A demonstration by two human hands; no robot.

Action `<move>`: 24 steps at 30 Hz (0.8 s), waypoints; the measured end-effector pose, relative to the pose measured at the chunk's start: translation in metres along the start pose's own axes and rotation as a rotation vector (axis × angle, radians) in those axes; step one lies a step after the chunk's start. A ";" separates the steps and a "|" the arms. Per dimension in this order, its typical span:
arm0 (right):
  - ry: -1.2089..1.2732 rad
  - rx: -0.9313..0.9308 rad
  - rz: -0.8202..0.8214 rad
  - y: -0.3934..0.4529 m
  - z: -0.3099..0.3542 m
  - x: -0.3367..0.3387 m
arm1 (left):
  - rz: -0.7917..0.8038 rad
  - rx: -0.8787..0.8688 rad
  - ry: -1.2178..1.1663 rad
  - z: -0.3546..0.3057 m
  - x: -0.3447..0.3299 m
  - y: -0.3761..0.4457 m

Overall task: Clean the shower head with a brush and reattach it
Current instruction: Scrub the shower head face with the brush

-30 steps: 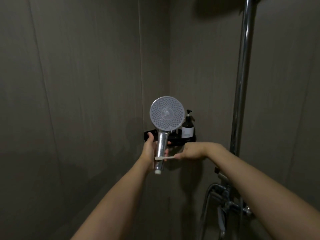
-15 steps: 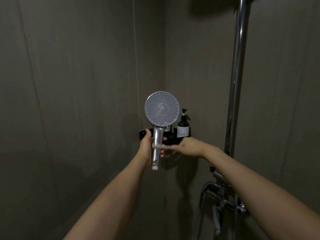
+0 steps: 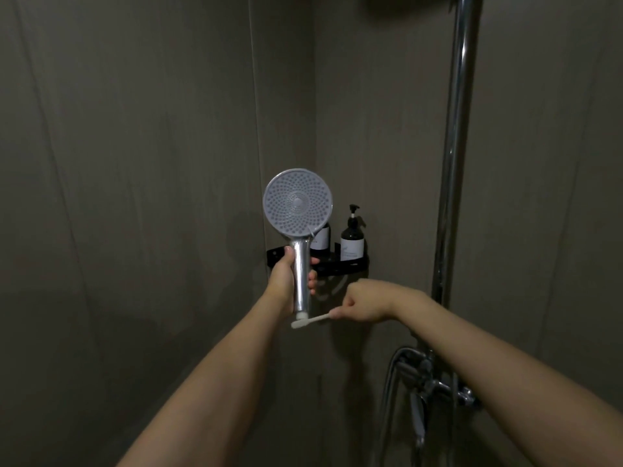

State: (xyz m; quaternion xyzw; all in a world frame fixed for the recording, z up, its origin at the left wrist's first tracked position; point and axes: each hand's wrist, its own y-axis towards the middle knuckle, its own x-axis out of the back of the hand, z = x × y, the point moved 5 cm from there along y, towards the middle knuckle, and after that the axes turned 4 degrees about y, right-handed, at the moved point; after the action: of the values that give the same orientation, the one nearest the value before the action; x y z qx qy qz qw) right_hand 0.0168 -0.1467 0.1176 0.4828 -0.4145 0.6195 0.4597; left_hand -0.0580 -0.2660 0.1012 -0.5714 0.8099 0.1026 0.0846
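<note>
Chrome-handled shower head [image 3: 298, 207] upright, face toward camera, left hand [image 3: 286, 281] wrapped round its handle. Right hand [image 3: 362, 303] fisted on white brush [image 3: 308, 321], bristle end touching handle's bottom tip. Black corner shelf [image 3: 344, 264] behind holds pump bottle [image 3: 352, 239].

Pretty dim shot overall, everything sits in a murky grey-brown tone. Whatever light there is seems to come from above and behind the camera. The tall chrome vertical pipe [image 3: 455, 163] catches a bright streak of glare down its length, and the round grey perforated shower head [image 3: 297, 202] is the brightest thing in frame. A soft dark shadow hangs below the black corner shelf [image 3: 350, 266]. Wide-angle bends the edges, and fine detail looks soft and noisy.
</note>
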 end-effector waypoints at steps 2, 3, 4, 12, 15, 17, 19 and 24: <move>-0.035 -0.045 -0.038 -0.003 -0.013 0.007 | -0.009 -0.003 -0.025 -0.001 0.001 0.001; -0.027 -0.062 -0.048 -0.006 -0.020 0.010 | -0.016 -0.008 -0.033 -0.002 0.003 0.002; 0.005 -0.057 -0.054 -0.006 -0.024 0.010 | -0.022 -0.010 -0.035 -0.003 0.005 0.003; -0.018 -0.067 -0.108 -0.001 -0.033 0.009 | -0.029 0.022 -0.036 0.005 0.014 0.005; 0.083 0.022 -0.113 -0.001 -0.023 0.005 | -0.049 0.018 -0.049 0.005 0.018 0.007; 0.027 0.067 -0.090 0.004 -0.006 -0.005 | -0.068 0.010 -0.069 0.005 0.015 0.008; -0.073 0.030 -0.096 0.006 -0.009 -0.005 | -0.071 0.011 -0.081 0.005 0.012 0.008; -0.156 0.046 -0.135 -0.002 -0.014 0.002 | -0.063 -0.008 -0.079 -0.001 0.014 0.011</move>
State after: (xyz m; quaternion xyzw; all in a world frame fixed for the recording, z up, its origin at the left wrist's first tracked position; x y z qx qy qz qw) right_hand 0.0151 -0.1325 0.1172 0.5667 -0.4012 0.5571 0.4556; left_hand -0.0728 -0.2757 0.0995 -0.5925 0.7869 0.1258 0.1175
